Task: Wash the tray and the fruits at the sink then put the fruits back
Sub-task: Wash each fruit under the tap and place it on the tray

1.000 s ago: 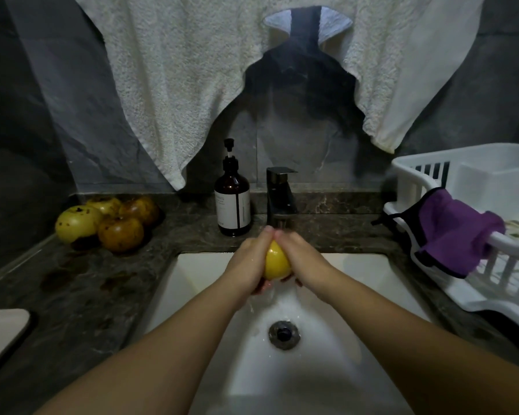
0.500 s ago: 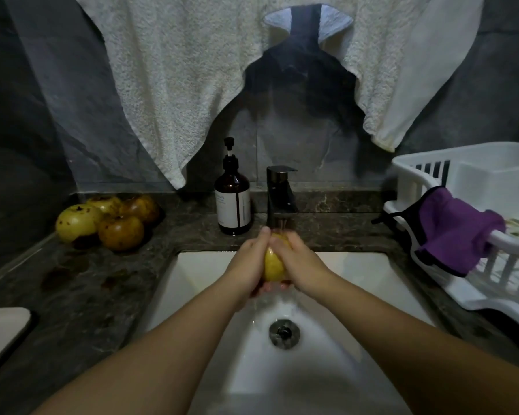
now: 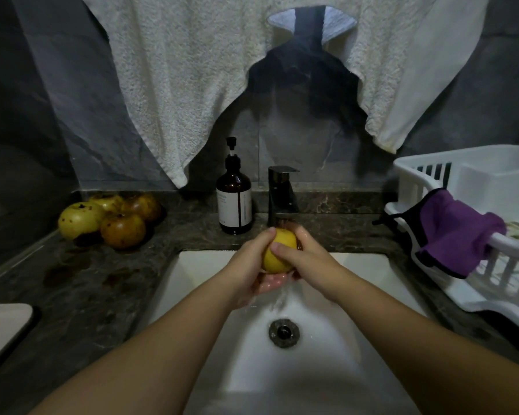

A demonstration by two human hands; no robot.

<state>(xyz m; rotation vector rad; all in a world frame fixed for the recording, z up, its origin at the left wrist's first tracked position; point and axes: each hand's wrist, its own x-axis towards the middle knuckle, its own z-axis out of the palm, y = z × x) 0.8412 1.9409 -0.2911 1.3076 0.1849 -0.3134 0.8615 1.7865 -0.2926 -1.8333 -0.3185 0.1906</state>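
Open room lies over the white sink basin (image 3: 327,369), lower centre, around the drain (image 3: 283,333). At centre, the faucet (image 3: 283,194) and the soap bottle (image 3: 234,199) just left of it block the basin's far edge. Left counter: four fruits (image 3: 108,218) clustered near the wall. Right edge: white dish rack (image 3: 474,235) draped with a purple cloth (image 3: 453,235). A towel (image 3: 192,85) overhangs the upper frame.

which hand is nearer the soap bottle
Left. The left hand grips the yellow fruit just below-right of the soap bottle; the right hand is farther right.

Dim light falls on a grey stone wall (image 3: 57,100) behind a dark marble counter (image 3: 102,295).
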